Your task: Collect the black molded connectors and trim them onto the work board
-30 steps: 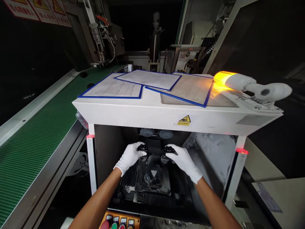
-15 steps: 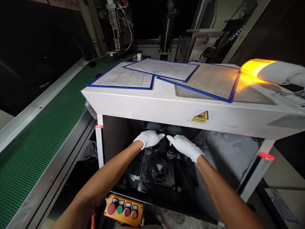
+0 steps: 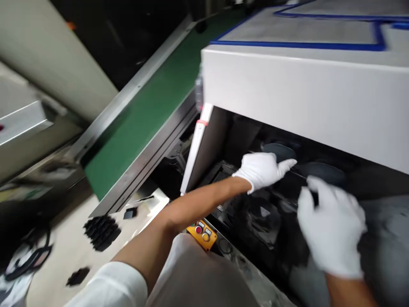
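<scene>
Two dark round discs lie inside the machine's shadowed opening: a left disc (image 3: 279,150) and a right disc (image 3: 324,171). My left hand (image 3: 263,170), in a white glove, is just in front of the left disc. Its thumb stretches out to the right and its other fingers curl down, so whatever they hold is hidden. Gloved in white too, my right hand (image 3: 332,228) is nearer to me, below the right disc and apart from it. Motion blurs it, but a gap shows between thumb and forefinger, with nothing visible in it.
A white housing (image 3: 303,89) overhangs the opening and bears blue-edged sheets (image 3: 297,32). Left of it runs a green conveyor belt (image 3: 150,115). Several black parts (image 3: 101,231) lie on a pale surface at lower left. A yellow button box (image 3: 202,234) is below my left forearm.
The view has swung left and closer, bringing the pale surface with black parts into sight. My right hand has drawn back from the discs towards me, while my left stays by its disc.
</scene>
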Available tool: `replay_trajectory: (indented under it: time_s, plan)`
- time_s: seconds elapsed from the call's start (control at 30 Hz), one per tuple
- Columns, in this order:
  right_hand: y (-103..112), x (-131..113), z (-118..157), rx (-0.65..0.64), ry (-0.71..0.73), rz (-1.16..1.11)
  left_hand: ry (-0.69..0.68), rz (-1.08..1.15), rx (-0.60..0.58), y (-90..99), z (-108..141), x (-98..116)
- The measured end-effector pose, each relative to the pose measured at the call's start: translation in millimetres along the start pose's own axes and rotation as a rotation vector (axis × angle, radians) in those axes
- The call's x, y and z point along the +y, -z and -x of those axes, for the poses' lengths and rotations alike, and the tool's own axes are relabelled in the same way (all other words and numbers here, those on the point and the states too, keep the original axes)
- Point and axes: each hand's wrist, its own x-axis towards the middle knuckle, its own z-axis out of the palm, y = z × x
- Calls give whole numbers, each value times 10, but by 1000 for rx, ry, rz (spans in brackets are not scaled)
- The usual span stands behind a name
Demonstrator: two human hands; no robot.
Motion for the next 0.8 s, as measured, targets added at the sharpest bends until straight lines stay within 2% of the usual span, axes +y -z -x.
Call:
replay_trajectory:
  time_s: [0.03, 0.07, 0.1, 0.13, 0.17, 0.2, 0.23, 0.3, 0.37, 0.43, 0.5, 0.57, 0.63, 0.7, 0.73, 0.8]
  plan:
    - [-136, -249, 256, 118, 112, -98, 5, 62, 90, 35, 182, -124]
    - [-315, -516, 536, 111, 296, -264, 11, 139, 160, 56, 403, -284]
    - [-527, -787, 823, -29, 464, -415, 27, 229, 206, 58, 663, -476]
    - [-759, -1045, 1097, -279, 540, -454, 56, 322, 230, 35, 959, -693]
    - [-994, -1273, 1343, -536, 545, -397, 123, 397, 233, -14, 1287, -928]
    - [-1217, -1458, 1551, -719, 504, -291, 235, 450, 232, -91, 1638, -1172]
    - [-1415, -1590, 1714, -823, 492, -195, 374, 477, 238, -190, 2008, -1415]
    - [-1704, -1688, 1911, -874, 506, -22, 637, 517, 252, -433, 2767, -1858]
    - [-1864, -1625, 1961, -801, 596, 82, 881, 557, 305, -685, 3500, -2192]
    - [-1952, -1527, 1900, -741, 675, 148, 1076, 617, 380, -886, 4148, -2401]
    - [-2001, -1518, 1776, -759, 712, 214, 1205, 663, 527, -997, 4688, -2521]
    - [-2012, -1661, 1647, -846, 720, 291, 1294, 659, 736, -1005, 5134, -2616]
    - [-2005, -1972, 1559, -969, 731, 277, 1427, 594, 961, -934, 5513, -2745]
    - [-2028, -2443, 1534, -1073, 706, 41, 1612, 509, 1109, -817, 5832, -2936]
    - [-2061, -2726, 1548, -1080, 658, -128, 1681, 469, 1134, -751, 5966, -3053]
    - [-2161, -3341, 1618, -978, 496, -399, 1704, 414, 1089, -618, 6176, -3307]
